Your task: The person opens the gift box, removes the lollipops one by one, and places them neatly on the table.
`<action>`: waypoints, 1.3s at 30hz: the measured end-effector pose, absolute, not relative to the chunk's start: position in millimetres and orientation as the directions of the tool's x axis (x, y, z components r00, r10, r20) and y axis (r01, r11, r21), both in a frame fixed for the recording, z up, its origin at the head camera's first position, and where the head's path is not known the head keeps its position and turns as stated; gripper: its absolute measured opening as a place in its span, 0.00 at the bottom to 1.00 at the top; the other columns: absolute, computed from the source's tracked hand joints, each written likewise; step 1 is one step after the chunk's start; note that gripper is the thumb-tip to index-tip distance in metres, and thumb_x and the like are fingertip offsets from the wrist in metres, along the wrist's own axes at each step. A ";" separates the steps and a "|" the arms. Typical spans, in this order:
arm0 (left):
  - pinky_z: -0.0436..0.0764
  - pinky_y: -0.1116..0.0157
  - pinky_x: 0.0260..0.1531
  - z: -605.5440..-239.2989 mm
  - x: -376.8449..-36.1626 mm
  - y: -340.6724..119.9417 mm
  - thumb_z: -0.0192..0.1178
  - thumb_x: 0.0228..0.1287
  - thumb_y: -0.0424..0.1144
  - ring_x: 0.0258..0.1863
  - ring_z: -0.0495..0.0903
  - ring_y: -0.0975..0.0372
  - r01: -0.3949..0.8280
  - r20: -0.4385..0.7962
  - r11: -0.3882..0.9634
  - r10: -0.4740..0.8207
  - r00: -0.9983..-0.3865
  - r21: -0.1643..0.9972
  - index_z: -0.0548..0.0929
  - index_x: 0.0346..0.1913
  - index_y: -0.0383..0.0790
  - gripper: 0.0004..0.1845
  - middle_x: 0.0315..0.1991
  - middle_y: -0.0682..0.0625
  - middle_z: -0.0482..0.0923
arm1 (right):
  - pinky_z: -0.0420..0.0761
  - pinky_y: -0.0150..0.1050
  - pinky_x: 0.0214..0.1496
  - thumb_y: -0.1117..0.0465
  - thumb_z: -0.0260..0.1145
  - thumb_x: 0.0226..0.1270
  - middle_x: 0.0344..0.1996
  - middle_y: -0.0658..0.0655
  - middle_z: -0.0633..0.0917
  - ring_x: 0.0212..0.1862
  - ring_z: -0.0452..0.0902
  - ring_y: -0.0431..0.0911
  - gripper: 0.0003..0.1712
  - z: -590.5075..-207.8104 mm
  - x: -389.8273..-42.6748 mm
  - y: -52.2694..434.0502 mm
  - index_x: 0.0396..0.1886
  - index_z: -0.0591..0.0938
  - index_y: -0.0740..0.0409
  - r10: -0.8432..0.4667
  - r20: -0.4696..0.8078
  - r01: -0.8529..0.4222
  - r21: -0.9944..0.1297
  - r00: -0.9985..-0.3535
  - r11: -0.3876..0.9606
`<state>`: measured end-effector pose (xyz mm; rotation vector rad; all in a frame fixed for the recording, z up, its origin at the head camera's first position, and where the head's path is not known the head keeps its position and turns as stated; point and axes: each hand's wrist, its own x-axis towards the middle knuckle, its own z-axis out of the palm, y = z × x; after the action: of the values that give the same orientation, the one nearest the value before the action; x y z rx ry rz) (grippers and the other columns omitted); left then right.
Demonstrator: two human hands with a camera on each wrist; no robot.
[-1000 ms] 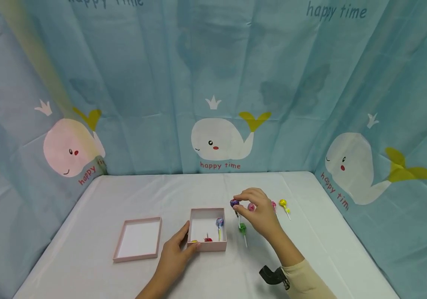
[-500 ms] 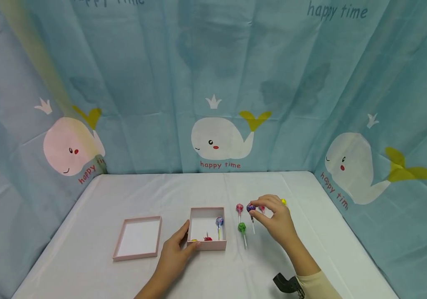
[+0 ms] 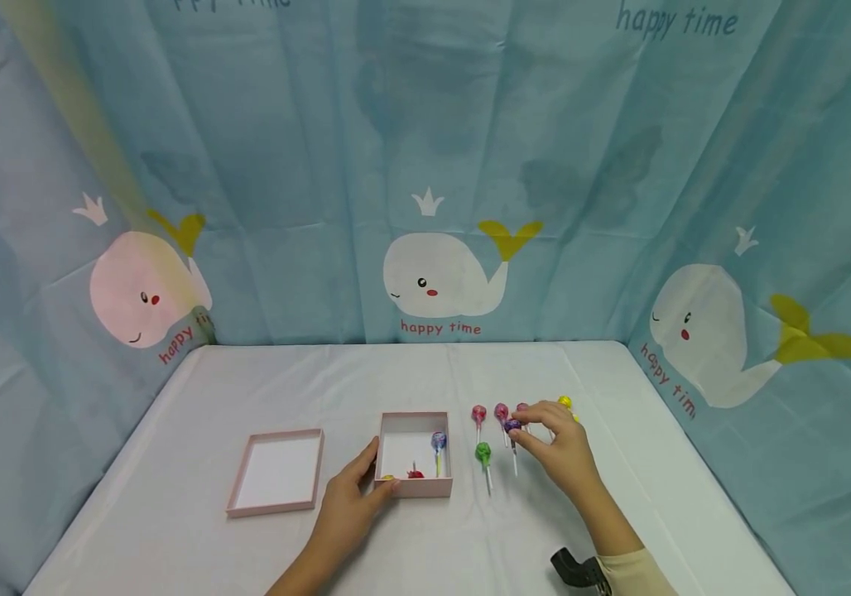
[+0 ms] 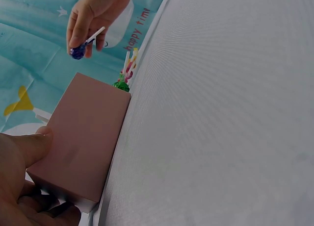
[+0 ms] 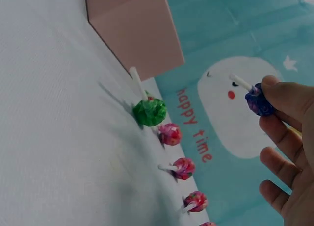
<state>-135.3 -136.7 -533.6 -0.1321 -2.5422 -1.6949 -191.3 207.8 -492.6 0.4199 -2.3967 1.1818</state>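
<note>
My right hand (image 3: 563, 451) pinches a purple-blue lollipop (image 5: 259, 101) by its wrapped head between thumb and index finger, the white stick (image 5: 240, 82) free. It is held above the table, right of an open pink box (image 3: 418, 489). With my left hand (image 3: 345, 507) I grip the box's near left corner, thumb on the front wall. Inside lie a blue lollipop (image 3: 438, 441), a red one (image 3: 415, 475) and a bit of yellow (image 3: 388, 478), partly hidden by the front wall. A green lollipop (image 3: 483, 453) lies between the box and my right hand.
Behind the green lollipop, pink lollipops (image 3: 478, 412) stretch in a row to the right. A yellow lollipop (image 3: 565, 401) sits at the far end, partly behind my right hand. The shallow pink lid (image 3: 276, 472) lies left of the box. A printed curtain (image 3: 284, 273) borders the white table.
My right hand has moved right and slightly nearer with the purple-blue lollipop, uncovering pink lollipops in the row. The left hand and the box have stayed in place.
</note>
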 end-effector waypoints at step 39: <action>0.71 0.56 0.71 -533.2 -134.7 -135.5 0.75 0.60 0.47 0.76 0.64 0.52 0.122 0.125 0.404 0.021 -0.992 0.907 0.65 0.78 0.40 0.46 0.77 0.48 0.64 | 0.81 0.46 0.54 0.55 0.84 0.53 0.36 0.40 0.88 0.49 0.78 0.42 0.11 -539.3 -199.0 213.8 0.37 0.91 0.45 -0.071 0.298 -0.251 -0.624 -0.952 0.740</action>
<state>-134.7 -135.5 -533.2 -0.1312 -2.5529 -1.6612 -199.0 213.8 -539.3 0.2531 -2.6867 1.0176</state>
